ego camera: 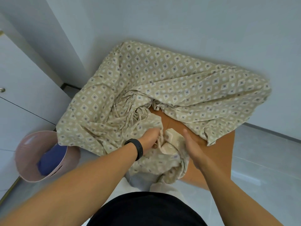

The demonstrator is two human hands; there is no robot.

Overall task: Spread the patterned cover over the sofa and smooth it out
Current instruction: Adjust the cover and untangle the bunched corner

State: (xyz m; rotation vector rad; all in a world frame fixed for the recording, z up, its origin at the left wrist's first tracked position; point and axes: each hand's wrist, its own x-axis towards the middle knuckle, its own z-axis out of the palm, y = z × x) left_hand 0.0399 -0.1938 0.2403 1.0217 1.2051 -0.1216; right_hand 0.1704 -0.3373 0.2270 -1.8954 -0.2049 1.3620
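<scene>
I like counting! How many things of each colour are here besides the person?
Beige: 1, the patterned cover
Orange-brown: 1, the sofa
Pink: 1, the basket
Blue: 1, the cloth inside it
Black: 1, the wristband
Total: 5

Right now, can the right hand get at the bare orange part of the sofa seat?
Probably yes. The right hand already hovers at the bare sofa seat, fingers straight, nothing between them. The cover lies bunched beside it.
</scene>
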